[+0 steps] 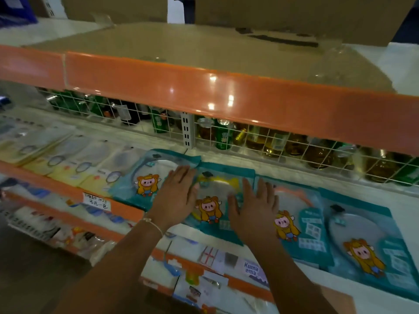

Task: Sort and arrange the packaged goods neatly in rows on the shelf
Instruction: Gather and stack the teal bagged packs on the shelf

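Note:
Several teal packets with a cartoon girl lie flat in a row on the white shelf. The middle teal packet, with a yellow item inside, lies between my two hands. My left hand rests flat with straight fingers on its left edge, overlapping the leftmost teal packet. Flat on the middle packet's right edge lies my right hand, next to another teal packet. A further teal packet lies at the far right.
Pale yellow and clear packets fill the shelf's left part. A white wire grid backs the shelf, with green cans and amber bottles behind it. An orange shelf edge overhangs above. Lower shelves hold mixed small goods and a handwritten price tag.

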The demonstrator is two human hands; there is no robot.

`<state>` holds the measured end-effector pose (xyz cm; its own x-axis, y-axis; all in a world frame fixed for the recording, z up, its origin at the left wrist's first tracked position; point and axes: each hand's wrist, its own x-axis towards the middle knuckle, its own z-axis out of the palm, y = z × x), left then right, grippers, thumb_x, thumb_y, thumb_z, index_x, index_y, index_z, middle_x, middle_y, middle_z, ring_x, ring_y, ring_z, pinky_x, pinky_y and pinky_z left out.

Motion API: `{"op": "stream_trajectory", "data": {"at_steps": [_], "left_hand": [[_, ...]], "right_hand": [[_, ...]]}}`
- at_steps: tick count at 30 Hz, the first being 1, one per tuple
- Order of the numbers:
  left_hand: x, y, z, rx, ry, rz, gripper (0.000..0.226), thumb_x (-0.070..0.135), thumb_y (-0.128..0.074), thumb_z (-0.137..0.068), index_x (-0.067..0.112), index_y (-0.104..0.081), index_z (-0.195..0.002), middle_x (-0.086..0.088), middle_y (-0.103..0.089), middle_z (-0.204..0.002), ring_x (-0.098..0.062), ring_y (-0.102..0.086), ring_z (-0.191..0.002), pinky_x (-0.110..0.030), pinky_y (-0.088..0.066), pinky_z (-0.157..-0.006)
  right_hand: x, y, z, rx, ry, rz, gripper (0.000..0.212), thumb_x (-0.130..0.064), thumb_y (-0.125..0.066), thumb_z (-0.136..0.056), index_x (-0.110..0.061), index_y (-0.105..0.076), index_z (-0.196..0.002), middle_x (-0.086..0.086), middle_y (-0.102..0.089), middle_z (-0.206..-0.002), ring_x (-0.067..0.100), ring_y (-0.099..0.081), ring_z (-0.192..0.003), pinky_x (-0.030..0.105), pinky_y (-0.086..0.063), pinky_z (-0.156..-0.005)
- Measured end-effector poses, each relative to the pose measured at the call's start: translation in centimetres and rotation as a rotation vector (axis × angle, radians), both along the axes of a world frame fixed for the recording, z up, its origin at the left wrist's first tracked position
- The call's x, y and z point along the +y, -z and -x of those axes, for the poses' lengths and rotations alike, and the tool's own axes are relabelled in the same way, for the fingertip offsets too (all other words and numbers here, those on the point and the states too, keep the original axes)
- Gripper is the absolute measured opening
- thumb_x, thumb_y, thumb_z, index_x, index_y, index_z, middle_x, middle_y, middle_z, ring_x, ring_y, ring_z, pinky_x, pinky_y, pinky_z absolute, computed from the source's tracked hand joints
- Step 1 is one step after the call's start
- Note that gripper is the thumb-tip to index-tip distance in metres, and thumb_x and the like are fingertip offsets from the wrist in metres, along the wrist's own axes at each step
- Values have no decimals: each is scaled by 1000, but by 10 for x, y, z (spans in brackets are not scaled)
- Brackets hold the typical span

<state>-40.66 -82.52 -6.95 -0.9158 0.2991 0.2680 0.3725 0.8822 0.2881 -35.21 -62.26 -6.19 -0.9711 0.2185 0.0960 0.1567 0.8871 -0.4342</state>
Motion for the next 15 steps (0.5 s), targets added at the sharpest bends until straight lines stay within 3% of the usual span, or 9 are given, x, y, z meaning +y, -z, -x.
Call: {"op": "stream_trajectory", "data": {"at_steps": [4,8,15], "left_hand": [[-48,0,24,17,86,11,58,40,-27,-98,4,-47,-139,-19,-49,-140,-35,-43,-132,-44,-27,-114],[-112,3,47,-23,114,2,58,38,-26,-97,4,-48,-138,-19,-49,-140,-37,-44,-131,-48,-31,-111],[-195,10,85,-61,50,10,61,40,-27,-92,5,-51,-136,-21,-48,-141,-42,-42,-132,-55,-32,-109]], "right_hand": [[-59,1,19,-17,38,3,75,-64,-17,-86,-30,-25,-152,13,-5,-162,35,5,-149,53,3,-120],[-109,1,31,-7,107,33,72,-64,-21,-88,-30,-28,-151,14,-10,-162,35,0,-149,53,-4,-120],[-173,-1,47,-68,57,79,67,-60,-33,-94,-27,-22,-152,12,-7,-162,32,3,-149,48,-10,-119]]}}
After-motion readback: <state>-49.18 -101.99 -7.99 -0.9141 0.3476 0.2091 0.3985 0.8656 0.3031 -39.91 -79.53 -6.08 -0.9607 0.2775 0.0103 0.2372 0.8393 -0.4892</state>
